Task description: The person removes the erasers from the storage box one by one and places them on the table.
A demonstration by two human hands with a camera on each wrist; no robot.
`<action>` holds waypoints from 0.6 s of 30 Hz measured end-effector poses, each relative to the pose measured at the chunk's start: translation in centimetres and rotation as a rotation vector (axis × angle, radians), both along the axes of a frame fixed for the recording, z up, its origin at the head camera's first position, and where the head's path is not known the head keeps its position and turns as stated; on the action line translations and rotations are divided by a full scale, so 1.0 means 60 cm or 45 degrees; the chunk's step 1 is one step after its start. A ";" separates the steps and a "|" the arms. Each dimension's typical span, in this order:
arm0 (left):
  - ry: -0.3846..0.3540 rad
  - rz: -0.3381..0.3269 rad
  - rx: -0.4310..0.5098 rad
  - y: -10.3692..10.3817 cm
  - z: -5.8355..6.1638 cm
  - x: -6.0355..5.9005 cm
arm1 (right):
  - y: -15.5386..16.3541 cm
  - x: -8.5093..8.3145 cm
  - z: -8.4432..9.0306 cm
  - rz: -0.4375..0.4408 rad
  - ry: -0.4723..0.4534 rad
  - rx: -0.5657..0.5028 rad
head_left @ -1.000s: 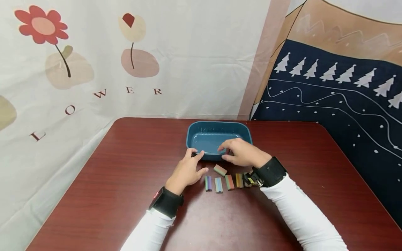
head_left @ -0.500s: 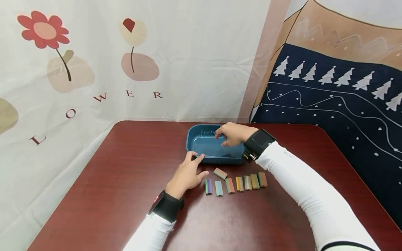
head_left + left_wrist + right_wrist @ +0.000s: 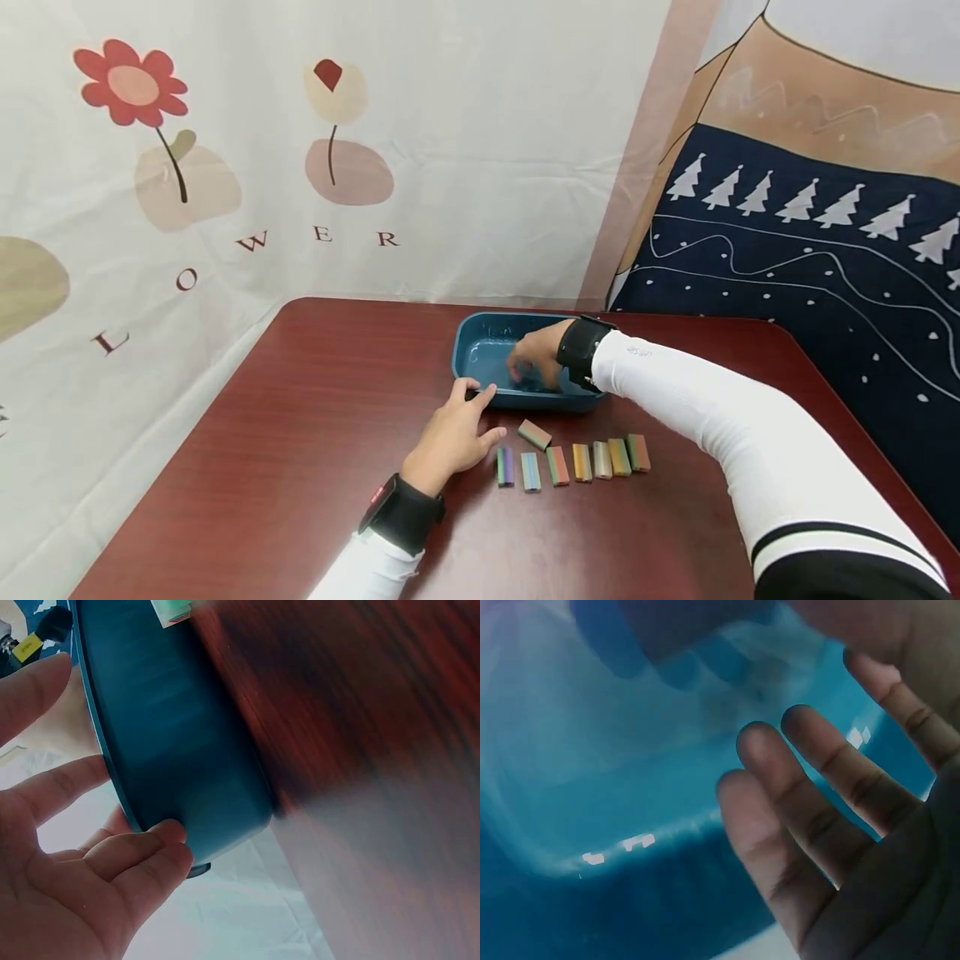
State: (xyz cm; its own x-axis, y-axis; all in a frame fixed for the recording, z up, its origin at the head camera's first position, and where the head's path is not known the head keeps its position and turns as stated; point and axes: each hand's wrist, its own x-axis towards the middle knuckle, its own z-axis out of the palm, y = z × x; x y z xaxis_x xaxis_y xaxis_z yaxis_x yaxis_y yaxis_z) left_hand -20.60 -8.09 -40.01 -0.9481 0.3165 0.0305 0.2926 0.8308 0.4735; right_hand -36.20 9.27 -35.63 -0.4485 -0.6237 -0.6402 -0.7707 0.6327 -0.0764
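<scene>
Tray (image 3: 480, 354): one, teal, glossy moulded plastic, rectangular with rounded corners and a raised rim; sits on the dark red wood-grain table (image 3: 300, 467), toward its far edge. Right hand (image 3: 534, 362) is down inside the tray, fingers loosely spread; the right wrist view shows them straight over the shiny floor, gripping nothing. Left hand (image 3: 452, 435) rests just in front of the tray's near-left corner, fingertips touching the rim; the left wrist view shows the open palm and relaxed fingers against the smooth outer wall (image 3: 187, 765), a detail the head view lacks. Blocks: eight small, matte, two-tone rectangular pieces near the tray's front, seven in a row (image 3: 573, 463), one (image 3: 534, 434) skewed between row and tray.
</scene>
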 end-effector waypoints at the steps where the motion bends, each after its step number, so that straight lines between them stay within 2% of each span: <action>1: -0.004 0.002 0.000 0.000 -0.001 0.000 | -0.002 0.001 -0.005 0.024 -0.009 0.021; 4: -0.008 0.005 -0.004 0.001 0.000 -0.001 | -0.009 0.002 -0.018 0.123 -0.006 0.067; 8: -0.013 -0.006 -0.002 0.000 0.006 -0.003 | -0.016 0.005 -0.026 0.182 0.033 0.088; 13: -0.027 -0.009 -0.008 0.000 0.008 -0.006 | -0.023 0.008 -0.028 0.187 0.054 0.049; 18: -0.041 -0.005 0.005 -0.002 0.008 -0.008 | -0.034 0.008 -0.028 0.193 0.025 -0.026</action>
